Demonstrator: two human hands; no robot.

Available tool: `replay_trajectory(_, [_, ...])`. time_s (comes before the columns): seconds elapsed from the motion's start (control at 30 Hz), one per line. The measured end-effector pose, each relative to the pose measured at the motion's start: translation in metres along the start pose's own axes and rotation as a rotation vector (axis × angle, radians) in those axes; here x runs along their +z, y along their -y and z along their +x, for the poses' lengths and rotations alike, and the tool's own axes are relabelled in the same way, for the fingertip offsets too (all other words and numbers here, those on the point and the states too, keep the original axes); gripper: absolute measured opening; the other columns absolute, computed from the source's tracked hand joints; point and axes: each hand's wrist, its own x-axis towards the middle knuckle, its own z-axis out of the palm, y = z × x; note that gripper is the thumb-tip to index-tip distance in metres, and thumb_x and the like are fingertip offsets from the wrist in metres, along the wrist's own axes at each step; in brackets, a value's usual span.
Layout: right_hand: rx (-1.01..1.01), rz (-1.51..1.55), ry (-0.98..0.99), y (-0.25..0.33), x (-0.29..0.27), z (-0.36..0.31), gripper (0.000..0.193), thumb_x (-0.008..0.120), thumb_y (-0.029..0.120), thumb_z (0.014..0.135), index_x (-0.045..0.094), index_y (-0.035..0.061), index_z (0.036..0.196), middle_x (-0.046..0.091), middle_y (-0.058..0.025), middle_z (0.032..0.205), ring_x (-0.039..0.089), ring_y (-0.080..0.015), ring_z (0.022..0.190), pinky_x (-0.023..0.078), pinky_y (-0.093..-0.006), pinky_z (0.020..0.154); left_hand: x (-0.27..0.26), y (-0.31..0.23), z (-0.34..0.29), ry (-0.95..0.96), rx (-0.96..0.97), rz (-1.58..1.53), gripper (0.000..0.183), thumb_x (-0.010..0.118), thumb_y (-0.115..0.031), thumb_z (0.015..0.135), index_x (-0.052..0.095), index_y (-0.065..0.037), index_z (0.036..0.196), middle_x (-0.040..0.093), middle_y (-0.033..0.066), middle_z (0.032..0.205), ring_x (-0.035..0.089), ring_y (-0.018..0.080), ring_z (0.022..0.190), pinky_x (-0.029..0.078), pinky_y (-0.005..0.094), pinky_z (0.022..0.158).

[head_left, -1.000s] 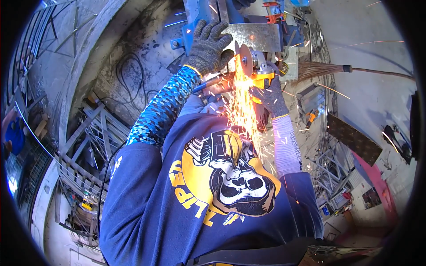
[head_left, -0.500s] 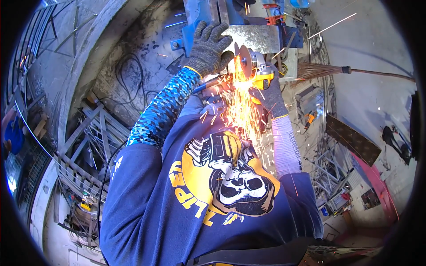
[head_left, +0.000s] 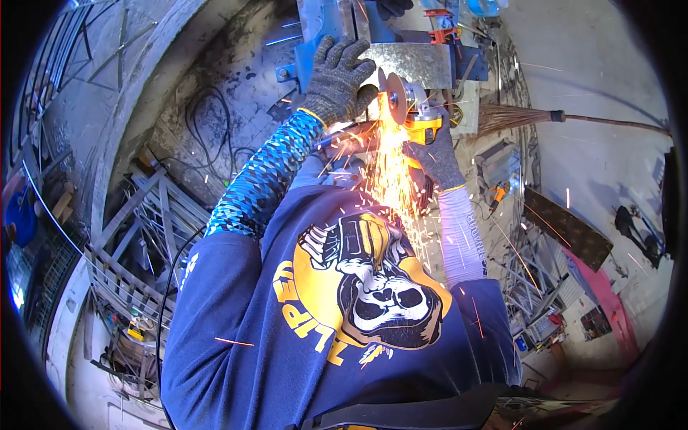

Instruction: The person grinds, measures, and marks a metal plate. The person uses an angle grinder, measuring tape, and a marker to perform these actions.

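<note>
My right hand (head_left: 441, 159), in a grey glove, is wrapped round a yellow and grey angle grinder (head_left: 424, 130). Its round disc (head_left: 396, 99) stands upright beside my left hand, and bright sparks pour from it toward my shirt. The exact point of contact is lost in the glare. My left hand (head_left: 337, 80), gloved in grey knit, lies with fingers stretched and apart over the edge of a blue metal vise (head_left: 309, 43). A flat grey metal plate (head_left: 419, 63) lies just beyond the disc, right of the vise jaws.
A broom (head_left: 512, 115) lies to the right of the grinder. Looped black cable (head_left: 209, 118) rests on the floor at left, near stacked metal frames (head_left: 147, 215). A second orange power tool (head_left: 499, 192) lies at right, beside a dark board (head_left: 566, 226). Red clamps (head_left: 443, 27) sit behind the plate.
Both hands and the grinder stay nearly in place. The sparks fall in a slightly different pattern, with more stray ones at right. A dark shape at the top edge has shifted a little.
</note>
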Motion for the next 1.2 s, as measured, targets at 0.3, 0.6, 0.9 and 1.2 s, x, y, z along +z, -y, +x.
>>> replay_trajectory(0.3, [0.049, 0.121, 0.015, 0.006, 0.001, 0.003, 0.108, 0.094, 0.009, 0.070, 0.031, 0.0129, 0.157, 0.057, -0.0130, 0.139, 0.061, -0.0253, 0.122, 0.055, -0.0377, 0.105, 0.000, -0.001, 0.000, -0.003, -0.004, 0.007, 0.050, 0.079, -0.042, 0.084, 0.070, -0.016, 0.126, 0.053, 0.0169, 0.155, 0.044, 0.0424, 0.148, 0.026, 0.0679, 0.125])
replay_trajectory(0.6, [0.023, -0.004, -0.004, 0.004, 0.001, 0.005, 0.109, 0.095, 0.012, 0.071, 0.029, 0.0124, 0.158, 0.058, -0.0130, 0.136, 0.062, -0.0276, 0.121, 0.053, -0.0404, 0.108, -0.001, -0.001, 0.000, 0.009, -0.002, 0.006, 0.050, 0.079, -0.041, 0.084, 0.070, -0.016, 0.127, 0.053, 0.0179, 0.155, 0.044, 0.0424, 0.148, 0.025, 0.0678, 0.126])
replay_trajectory(0.9, [0.017, 0.038, 0.000, 0.003, -0.001, 0.008, 0.109, 0.098, 0.017, 0.071, 0.031, 0.0112, 0.157, 0.057, -0.0139, 0.138, 0.060, -0.0284, 0.126, 0.051, -0.0406, 0.110, -0.003, -0.002, 0.001, 0.002, -0.005, 0.002, 0.052, 0.080, -0.041, 0.083, 0.069, -0.015, 0.127, 0.053, 0.0178, 0.154, 0.044, 0.0423, 0.147, 0.026, 0.0678, 0.125])
replay_trajectory(1.2, [0.060, 0.088, 0.016, 0.008, -0.002, 0.009, 0.109, 0.098, 0.011, 0.070, 0.032, 0.0122, 0.157, 0.056, -0.0139, 0.138, 0.060, -0.0275, 0.124, 0.053, -0.0401, 0.108, -0.002, -0.002, 0.001, -0.011, -0.004, 0.003, 0.052, 0.081, -0.042, 0.082, 0.071, -0.015, 0.126, 0.053, 0.0170, 0.155, 0.045, 0.0423, 0.147, 0.026, 0.0675, 0.125])
